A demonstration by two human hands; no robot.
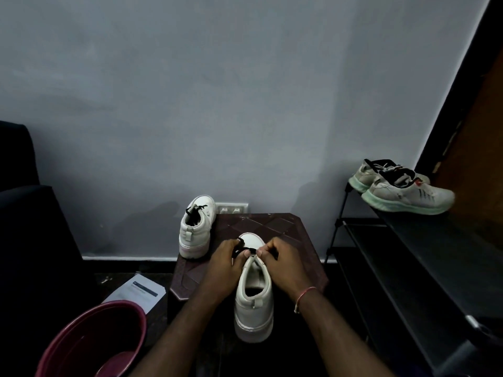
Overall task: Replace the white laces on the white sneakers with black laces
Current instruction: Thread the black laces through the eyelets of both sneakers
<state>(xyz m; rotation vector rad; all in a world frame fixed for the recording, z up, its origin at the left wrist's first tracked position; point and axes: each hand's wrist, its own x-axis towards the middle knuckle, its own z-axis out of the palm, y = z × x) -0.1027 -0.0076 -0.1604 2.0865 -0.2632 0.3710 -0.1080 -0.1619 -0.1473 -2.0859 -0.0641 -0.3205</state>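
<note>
On the dark brown patterned surface [285, 232] I have the white leather sneaker [254, 303] heel toward me, eyelets up for threading. My left hand [221, 263] and right hand [283, 263] each pinch the thin black lace [245, 250] across its front. The other white sneaker [194, 232], black-laced, stands just left.

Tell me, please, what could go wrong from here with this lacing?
1. The left hand and right hand pinch the black lace; the heel of the near sneaker seems to overhang the table, so a hard pull may tip it.
2. The far sneaker sits at the table's left edge; a nudge could drop it.
</note>
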